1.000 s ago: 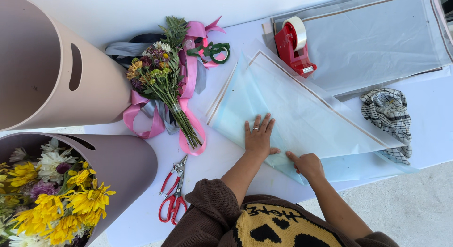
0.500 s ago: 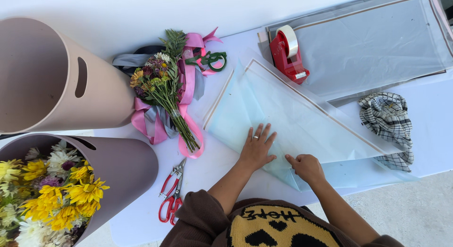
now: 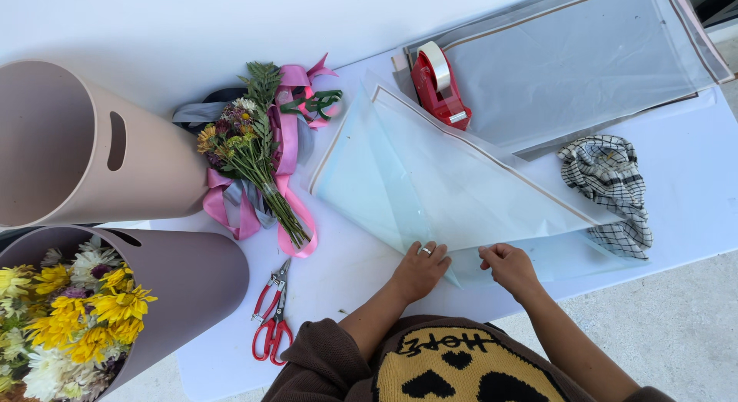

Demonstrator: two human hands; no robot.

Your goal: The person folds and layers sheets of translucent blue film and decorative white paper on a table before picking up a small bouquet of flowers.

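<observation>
The folded sheet of pale blue wrapping paper (image 3: 430, 179) lies flat in the middle of the white table (image 3: 692, 217), its near corner right at the front edge. The left hand (image 3: 419, 270) presses down on that corner with fingers spread flat, gripping nothing. The right hand (image 3: 509, 267) has its fingers curled, pinching the paper's bottom edge. The sheet looks thin and slick, so I'd say it could slide or crease crooked if the flat hand lets up while the other one tugs. Around it: a small bouquet (image 3: 246, 152) on pink ribbon, red scissors (image 3: 270, 321), a red tape dispenser (image 3: 438, 83), a checked cloth (image 3: 611, 191), more sheets behind. Two buckets (image 3: 115, 164) lie tipped at left, and grey concrete floor shows below.
</observation>
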